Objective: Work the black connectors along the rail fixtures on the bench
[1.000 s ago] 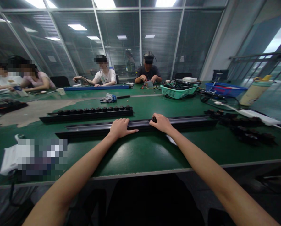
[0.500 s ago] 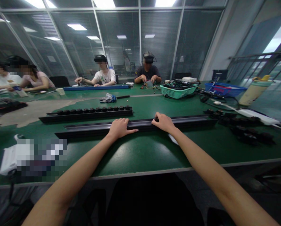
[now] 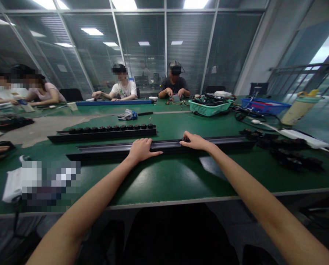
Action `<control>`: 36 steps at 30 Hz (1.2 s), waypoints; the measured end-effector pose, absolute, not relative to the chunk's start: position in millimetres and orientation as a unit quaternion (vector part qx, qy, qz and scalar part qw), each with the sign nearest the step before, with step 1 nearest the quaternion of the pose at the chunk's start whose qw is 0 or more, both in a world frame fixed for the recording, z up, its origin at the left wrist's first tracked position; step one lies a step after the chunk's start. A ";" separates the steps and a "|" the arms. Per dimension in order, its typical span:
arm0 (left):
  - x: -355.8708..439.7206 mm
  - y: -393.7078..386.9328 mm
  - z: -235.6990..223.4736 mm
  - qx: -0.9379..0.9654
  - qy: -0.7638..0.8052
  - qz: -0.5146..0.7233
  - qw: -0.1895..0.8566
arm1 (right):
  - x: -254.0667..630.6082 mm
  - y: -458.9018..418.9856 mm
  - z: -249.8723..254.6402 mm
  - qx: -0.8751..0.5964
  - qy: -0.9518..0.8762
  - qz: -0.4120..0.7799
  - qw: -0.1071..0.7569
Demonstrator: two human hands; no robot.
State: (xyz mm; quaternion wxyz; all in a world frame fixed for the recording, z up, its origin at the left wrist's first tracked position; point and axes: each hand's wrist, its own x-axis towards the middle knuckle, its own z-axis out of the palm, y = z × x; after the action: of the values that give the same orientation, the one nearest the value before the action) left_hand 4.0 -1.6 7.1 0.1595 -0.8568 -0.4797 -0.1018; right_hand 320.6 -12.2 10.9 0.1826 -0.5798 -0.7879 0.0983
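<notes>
- Rail, black metal channel (image 3: 164,145), lies lengthwise across the green bench, near its front edge and square to the person.
- Left hand (image 3: 141,150) rests palm-down on the rail, fingers together and pointing right, in the manner of steadying it; no grip shown.
- Right hand (image 3: 196,141) lies well apart from the left, further along the same rail, fingertips over a small dark knob (image 3: 186,139). Whether the knob is gripped cannot be told.
- Second black rail (image 3: 102,135) lies just behind, parallel, carrying a row of black knobs (image 3: 112,127) along its top, an orderly spacing.
- Loose black parts (image 3: 283,144) lie grouped on the bench to the right.
- Teal plastic basket (image 3: 211,108) holds bundled cables; blue tray (image 3: 264,106) and bottle (image 3: 298,112) stand beyond.
- Two co-workers (image 3: 175,82) sit across the bench, before glazed office partitions (image 3: 230,44).
</notes>
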 end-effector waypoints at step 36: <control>4.3 -1.5 6.1 -0.856 -0.481 -0.098 0.162 | 313.8 -29.0 -19.4 -0.611 -0.712 -0.039 0.344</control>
State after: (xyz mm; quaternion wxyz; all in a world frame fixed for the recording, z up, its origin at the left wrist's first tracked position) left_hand 4.3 -1.5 6.1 0.1616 -0.8560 -0.4812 -0.0980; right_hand 313.8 -29.0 -19.4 0.3442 -0.6112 -0.7117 -0.0385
